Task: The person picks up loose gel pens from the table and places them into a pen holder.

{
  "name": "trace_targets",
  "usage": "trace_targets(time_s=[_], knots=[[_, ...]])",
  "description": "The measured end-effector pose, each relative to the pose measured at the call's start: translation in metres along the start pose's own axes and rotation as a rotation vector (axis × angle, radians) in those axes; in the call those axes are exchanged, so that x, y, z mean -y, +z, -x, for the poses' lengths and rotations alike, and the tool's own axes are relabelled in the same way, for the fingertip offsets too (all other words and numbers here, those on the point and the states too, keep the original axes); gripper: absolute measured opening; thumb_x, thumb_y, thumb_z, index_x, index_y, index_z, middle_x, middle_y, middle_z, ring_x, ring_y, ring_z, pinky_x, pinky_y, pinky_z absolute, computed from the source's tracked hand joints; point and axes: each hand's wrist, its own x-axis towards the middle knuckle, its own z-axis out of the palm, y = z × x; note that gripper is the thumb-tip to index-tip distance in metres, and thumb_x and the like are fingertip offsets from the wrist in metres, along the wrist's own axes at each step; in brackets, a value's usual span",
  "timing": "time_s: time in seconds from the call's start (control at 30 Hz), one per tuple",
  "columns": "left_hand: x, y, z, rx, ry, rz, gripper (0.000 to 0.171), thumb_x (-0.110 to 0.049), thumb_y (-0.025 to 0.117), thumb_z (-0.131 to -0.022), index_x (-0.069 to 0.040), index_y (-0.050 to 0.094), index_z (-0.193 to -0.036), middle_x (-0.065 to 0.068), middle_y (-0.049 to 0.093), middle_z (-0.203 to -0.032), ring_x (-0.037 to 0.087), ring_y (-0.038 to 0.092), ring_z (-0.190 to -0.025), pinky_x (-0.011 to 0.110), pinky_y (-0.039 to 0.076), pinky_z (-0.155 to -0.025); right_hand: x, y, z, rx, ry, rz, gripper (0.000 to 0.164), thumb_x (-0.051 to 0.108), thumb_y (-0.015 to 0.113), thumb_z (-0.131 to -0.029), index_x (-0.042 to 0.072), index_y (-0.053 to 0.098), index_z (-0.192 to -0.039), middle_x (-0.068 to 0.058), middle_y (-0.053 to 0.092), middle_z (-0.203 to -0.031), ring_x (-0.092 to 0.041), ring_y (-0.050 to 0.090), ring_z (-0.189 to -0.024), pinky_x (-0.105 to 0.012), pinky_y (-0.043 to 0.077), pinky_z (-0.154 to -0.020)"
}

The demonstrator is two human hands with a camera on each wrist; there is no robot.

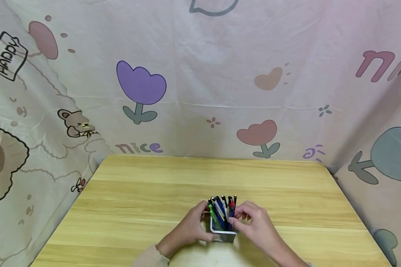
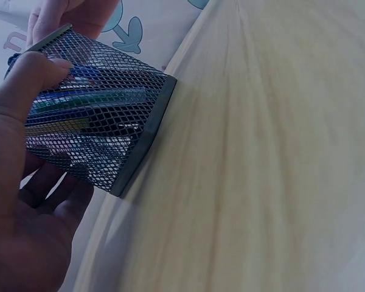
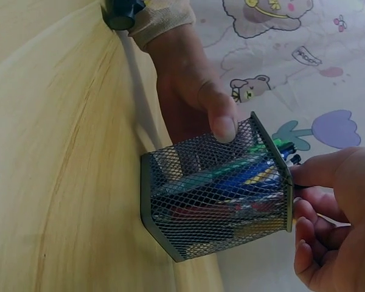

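A black wire-mesh pen holder (image 1: 224,236) with a pale rim stands upright on the table, packed with several pens (image 1: 220,213). My left hand (image 1: 194,224) grips it from the left; in the left wrist view the thumb lies on the mesh (image 2: 103,103) and the fingers curl around the opposite side. At the right rim, my right hand (image 1: 255,222) pinches a pen among the bunch with thumb and forefinger, while its other fingers curl, as the right wrist view shows. A red pen (image 1: 232,204) and a green pen (image 1: 212,212) stand out. The pens' lower ends show through the mesh.
The light wooden table (image 1: 147,193) spreads around the holder, its far edge meeting a printed cloth (image 1: 207,74) with flowers and bears. Cloth also hangs at the left and right sides. A dark device (image 3: 120,13) sits at the left wrist.
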Motion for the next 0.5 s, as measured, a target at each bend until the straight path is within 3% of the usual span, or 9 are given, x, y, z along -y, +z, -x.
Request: trace_targets(time_s=[0.23, 0.5], knots=[[0.0008, -0.0007, 0.0000, 0.006, -0.007, -0.019, 0.068, -0.012, 0.093, -0.070, -0.014, 0.053, -0.124, 0.004, 0.064, -0.126, 0.022, 0.068, -0.121, 0.027, 0.055, -0.112, -0.0004, -0.0034, 0.0011, -0.008, 0.027, 0.012, 0.026, 0.017, 0.092, -0.072, 0.026, 0.072, -0.084, 0.020, 0.069, -0.085, -0.006, 0.065, -0.076, -0.018, 0.057, -0.060], [0.0010, -0.0002, -0.0004, 0.003, -0.022, -0.013, 0.069, -0.014, 0.093, -0.070, -0.014, 0.053, -0.125, 0.004, 0.065, -0.126, 0.022, 0.067, -0.122, 0.026, 0.054, -0.113, -0.0035, -0.0069, 0.0025, -0.007, 0.028, 0.026, 0.026, 0.019, 0.093, -0.072, 0.026, 0.073, -0.087, 0.020, 0.069, -0.086, -0.003, 0.062, -0.075, -0.019, 0.058, -0.062]])
